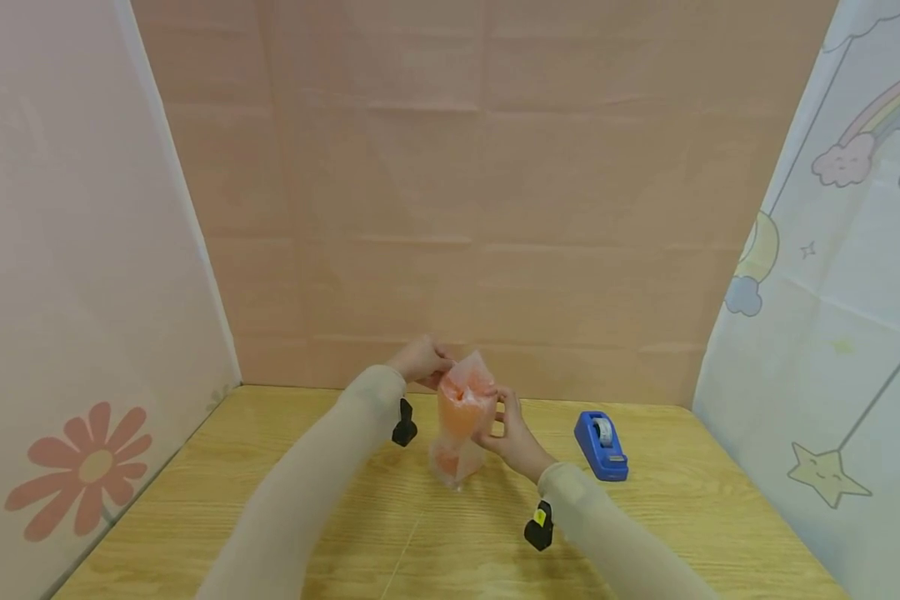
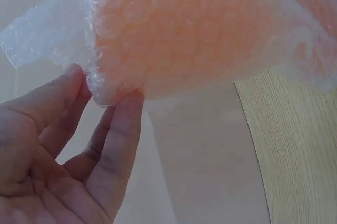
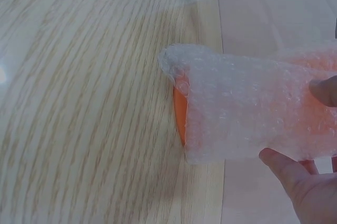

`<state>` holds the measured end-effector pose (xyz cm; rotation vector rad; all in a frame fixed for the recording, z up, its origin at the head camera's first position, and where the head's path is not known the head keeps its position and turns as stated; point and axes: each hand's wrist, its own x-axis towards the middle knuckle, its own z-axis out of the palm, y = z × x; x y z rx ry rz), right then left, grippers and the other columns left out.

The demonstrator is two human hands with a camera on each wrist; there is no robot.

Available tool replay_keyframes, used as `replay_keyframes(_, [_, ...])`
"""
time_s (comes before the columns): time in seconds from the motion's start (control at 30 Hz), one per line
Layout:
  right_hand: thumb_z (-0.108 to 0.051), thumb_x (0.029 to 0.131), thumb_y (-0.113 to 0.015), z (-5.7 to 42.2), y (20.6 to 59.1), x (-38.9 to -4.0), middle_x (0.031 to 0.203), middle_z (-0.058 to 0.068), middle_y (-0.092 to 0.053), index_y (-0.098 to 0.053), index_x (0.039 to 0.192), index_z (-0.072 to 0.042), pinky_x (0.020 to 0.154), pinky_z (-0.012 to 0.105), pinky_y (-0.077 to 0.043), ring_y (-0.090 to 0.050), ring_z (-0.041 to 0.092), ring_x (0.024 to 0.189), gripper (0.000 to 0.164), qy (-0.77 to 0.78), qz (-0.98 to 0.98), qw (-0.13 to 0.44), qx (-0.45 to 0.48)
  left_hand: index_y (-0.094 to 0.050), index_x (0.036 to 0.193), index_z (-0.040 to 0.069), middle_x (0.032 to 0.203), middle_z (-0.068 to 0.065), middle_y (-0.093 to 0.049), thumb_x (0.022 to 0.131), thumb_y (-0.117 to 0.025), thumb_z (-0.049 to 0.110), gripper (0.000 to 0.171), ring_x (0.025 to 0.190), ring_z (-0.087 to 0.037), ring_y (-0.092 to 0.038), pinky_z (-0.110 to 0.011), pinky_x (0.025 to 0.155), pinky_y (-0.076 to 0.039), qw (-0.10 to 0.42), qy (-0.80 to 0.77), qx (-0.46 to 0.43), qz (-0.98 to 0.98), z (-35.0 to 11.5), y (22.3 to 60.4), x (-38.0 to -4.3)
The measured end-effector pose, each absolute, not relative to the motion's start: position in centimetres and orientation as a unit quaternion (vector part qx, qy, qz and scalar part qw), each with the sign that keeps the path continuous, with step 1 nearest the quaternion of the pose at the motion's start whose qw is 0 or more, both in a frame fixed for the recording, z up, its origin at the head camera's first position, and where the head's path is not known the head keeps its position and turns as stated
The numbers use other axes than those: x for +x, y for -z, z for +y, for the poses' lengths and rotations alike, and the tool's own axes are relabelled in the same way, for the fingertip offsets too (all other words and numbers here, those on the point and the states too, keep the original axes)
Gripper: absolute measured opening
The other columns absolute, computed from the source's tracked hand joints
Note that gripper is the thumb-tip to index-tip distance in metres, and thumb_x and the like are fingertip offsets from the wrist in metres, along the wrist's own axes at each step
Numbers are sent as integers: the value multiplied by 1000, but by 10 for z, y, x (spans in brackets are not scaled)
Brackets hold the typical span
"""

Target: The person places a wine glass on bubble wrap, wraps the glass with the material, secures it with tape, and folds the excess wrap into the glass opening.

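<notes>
An orange goblet-shaped thing (image 3: 179,113) stands upright on the table, wrapped in clear bubble wrap (image 1: 457,425). Its wide top and its foot show through the wrap, with a narrower part between them. A loose corner of the wrap sticks up above the top. At the upper left, my left hand (image 1: 423,363) pinches the edge of the bubble wrap (image 2: 174,29) between thumb and fingers. My right hand (image 1: 516,437) holds the wrapped thing from the right, fingers near its top and thumb lower down. In the right wrist view, part of the orange foot lies bare beyond the wrap.
A blue tape dispenser (image 1: 602,446) with a roll of clear tape sits to the right on the wooden table (image 1: 390,533). A brownish backdrop (image 1: 450,208) rises behind the table, and printed panels flank both sides. Both wrists wear small black devices.
</notes>
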<state>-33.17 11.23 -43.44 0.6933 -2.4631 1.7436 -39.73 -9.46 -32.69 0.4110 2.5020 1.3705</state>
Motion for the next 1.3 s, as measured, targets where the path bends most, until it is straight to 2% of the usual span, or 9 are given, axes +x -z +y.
replay_keyframes(0.2, [5,85,-68,112,435,-332,144,19,-13,-22,133,-14,90,46,-52,-37,49,130,69,-563,-793,20,230,-73,86,2,80,-9,-71,93,-57,15,22,63,-17,-68,-38,70,-59,135,-494,106,852,-94,329,-400])
replay_keyframes(0.37, [6,84,-69,113,435,-331,143,19,-16,-22,135,-16,89,45,-53,-39,49,128,72,-563,-796,24,221,-65,86,0,80,-8,-63,89,-67,9,9,62,-16,-62,-31,61,-58,84,-449,117,882,-87,331,-394])
replay_keyframes(0.53, [6,84,-69,112,434,-329,143,18,-16,-22,135,-17,90,46,-53,-39,48,129,73,-567,-796,23,210,-70,83,0,81,-9,-67,84,-74,8,9,65,-18,-65,-29,60,-57,47,-397,118,909,-81,332,-389])
replay_keyframes(0.7, [4,85,-69,112,433,-329,145,18,-15,-23,134,-17,90,48,-53,-38,48,129,71,-563,-798,26,214,-71,76,-1,77,-11,-68,83,-72,2,8,63,-19,-66,-37,69,-59,47,-382,121,915,-79,328,-387])
replay_keyframes(1.0, [4,85,-69,113,433,-329,146,18,-13,-24,134,-17,92,50,-51,-37,48,130,69,-560,-800,14,213,-69,69,0,70,-9,-66,79,-74,-2,11,59,-18,-64,-36,65,-59,50,-380,115,916,-79,327,-388])
replay_keyframes(1.17, [-2,85,-71,121,430,-330,146,19,-17,-24,136,-18,94,51,-50,-36,48,131,71,-550,-806,-5,218,-66,66,2,67,-6,-64,76,-77,-1,14,56,-16,-61,-35,63,-58,36,-356,118,926,-77,325,-386])
replay_keyframes(1.3, [-17,90,-69,130,421,-330,148,15,-18,-25,137,-22,99,57,-44,-32,45,136,64,-538,-811,-45,225,-66,64,3,62,-3,-62,76,-76,-2,16,51,-13,-57,-29,56,-56,20,-336,124,934,-74,323,-384])
